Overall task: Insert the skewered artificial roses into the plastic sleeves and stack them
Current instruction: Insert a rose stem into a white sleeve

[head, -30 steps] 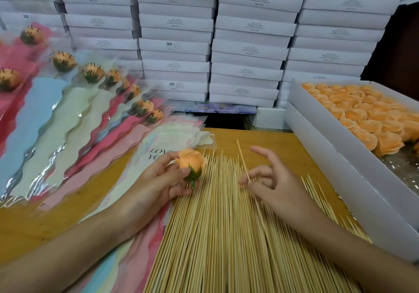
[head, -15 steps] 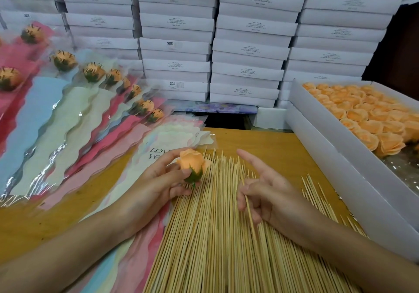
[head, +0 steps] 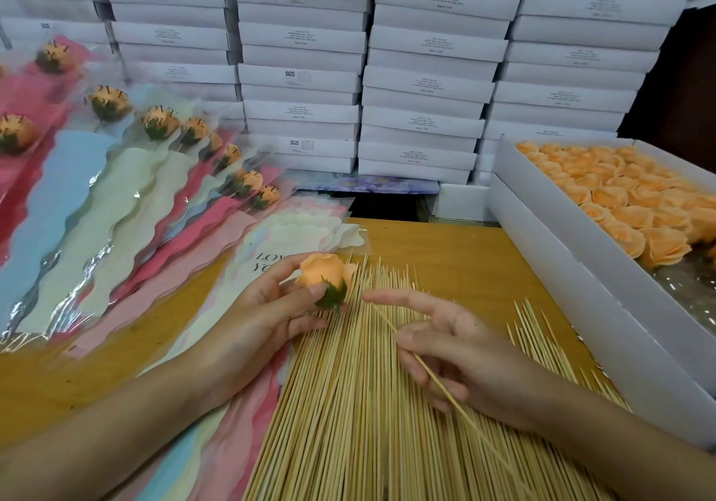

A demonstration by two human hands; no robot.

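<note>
Over the spread of bamboo skewers (head: 348, 423): left hand (head: 263, 318) pinching an orange rose (head: 323, 274) by thumb and fingers, green base toward the right; right hand (head: 461, 353) closed on a single skewer (head: 434, 378), tip aimed near that base. Beside, empty plastic sleeves (head: 294, 237); farther left, filled sleeves (head: 116, 175) fanned out.

Ahead of you, flat white boxes (head: 426, 85) stand stacked in columns, wall to wall, small printed labels on their front edges, a few marked SGS. At the foot of the middle column a flat card with a purple flower print (head: 372, 184) lies tucked under the stack. The bare wooden surface (head: 445, 256) shows yellow-brown in front of it.
</note>
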